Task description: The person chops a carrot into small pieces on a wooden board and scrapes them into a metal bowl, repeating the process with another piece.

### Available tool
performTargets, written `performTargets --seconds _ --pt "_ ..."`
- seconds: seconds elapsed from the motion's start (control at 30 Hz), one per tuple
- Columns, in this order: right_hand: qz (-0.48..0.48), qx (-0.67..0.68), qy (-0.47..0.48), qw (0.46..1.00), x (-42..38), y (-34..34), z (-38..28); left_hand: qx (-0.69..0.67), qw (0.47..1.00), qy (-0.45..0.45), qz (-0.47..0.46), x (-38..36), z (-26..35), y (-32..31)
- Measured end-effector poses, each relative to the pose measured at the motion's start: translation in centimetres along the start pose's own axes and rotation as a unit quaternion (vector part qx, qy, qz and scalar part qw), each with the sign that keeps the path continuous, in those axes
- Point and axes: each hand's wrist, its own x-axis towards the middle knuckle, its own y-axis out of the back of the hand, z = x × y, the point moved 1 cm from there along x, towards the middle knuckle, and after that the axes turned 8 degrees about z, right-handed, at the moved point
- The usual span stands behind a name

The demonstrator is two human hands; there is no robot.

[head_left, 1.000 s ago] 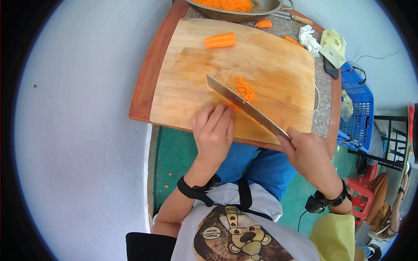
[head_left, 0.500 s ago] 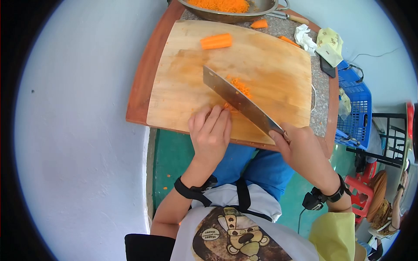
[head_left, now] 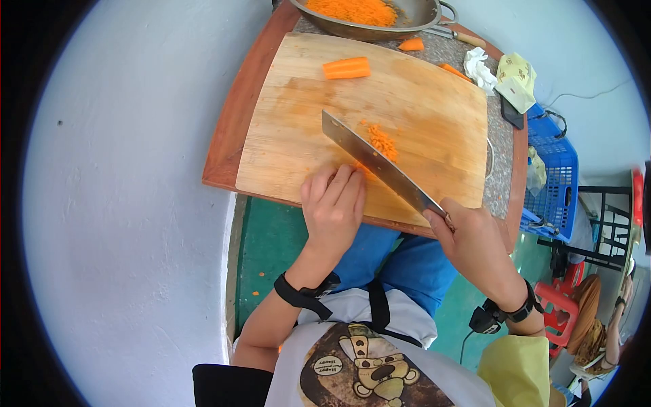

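Observation:
My right hand [head_left: 471,237] is wrapped round the handle of a cleaver [head_left: 383,166], whose broad blade slants across the wooden cutting board [head_left: 285,136]. My left hand [head_left: 333,203] rests at the board's near edge with its fingers curled, pressing down on a carrot piece [head_left: 359,165] right beside the blade. Most of that piece is hidden under the fingers. On the blade's far side lies a small heap of chopped carrot [head_left: 383,142]. A thick peeled carrot chunk [head_left: 346,68] lies farther back on the board.
Behind the board stands a metal pan [head_left: 366,30] of shredded carrot. A carrot end [head_left: 411,45], a wooden-handled tool [head_left: 468,39], crumpled tissue [head_left: 479,70] and a phone [head_left: 512,112] lie around it. A blue basket [head_left: 556,173] is at the right, with another person [head_left: 597,319] beyond.
The view has shifted slightly. The cleaver remains beside my left fingertips, and the chopped heap now lies a little farther from the blade.

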Motion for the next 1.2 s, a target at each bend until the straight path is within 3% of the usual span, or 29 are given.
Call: performTargets --seconds 0.47,0.63,0.73,1.2 --pt "-0.034 -0.077 0.027 0.996 0.7 -0.6 -0.3 0.009 1.0 0.001 0.002 -0.3 0.0 -0.1" --pt "0.002 0.011 0.027 1.0 1.4 -0.9 0.7 0.01 1.0 -0.002 0.003 0.1 0.2 0.0" --pt "0.001 0.008 -0.017 1.0 1.1 0.2 0.3 0.01 1.0 -0.002 0.011 0.1 0.3 0.0" --pt "0.0 -0.002 0.01 1.0 0.7 0.2 0.6 0.003 1.0 -0.006 0.013 -0.3 0.0 -0.1"
